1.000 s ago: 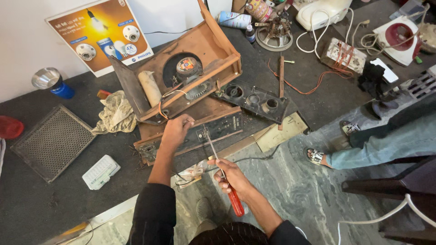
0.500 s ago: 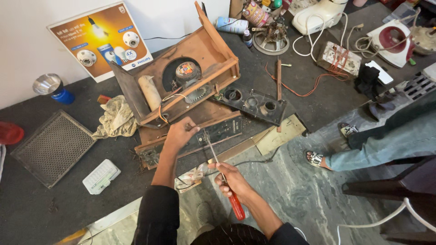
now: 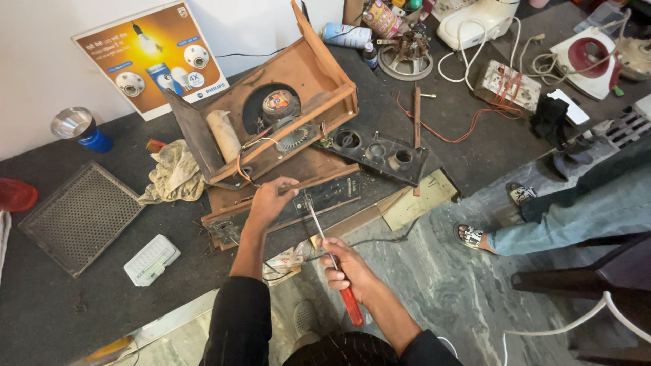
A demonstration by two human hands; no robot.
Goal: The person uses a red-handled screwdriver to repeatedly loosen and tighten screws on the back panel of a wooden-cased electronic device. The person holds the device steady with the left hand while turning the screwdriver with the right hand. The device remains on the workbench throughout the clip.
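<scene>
The right hand [image 3: 349,270] is closed in a full grip around the red handle of a screwdriver [image 3: 330,261]. The handle projects from the heel of the hand toward the person; the metal shaft projects away from the person. The long axis of the screwdriver runs from lower right to upper left of the view, and its tip meets the dark front panel [image 3: 298,203] at the near edge of the bench [image 3: 81,298].

The left hand [image 3: 271,198] is curled, fingers bent over the upper edge of that panel (whether it clamps the panel or only steadies it cannot be told). The panel lies lengthwise along the bench edge, just in front of an opened wooden cabinet [image 3: 285,102] containing a round speaker. A crumpled cloth [image 3: 173,173] lies left of the cabinet. A metal mesh grille [image 3: 78,213] lies farther left.
</scene>
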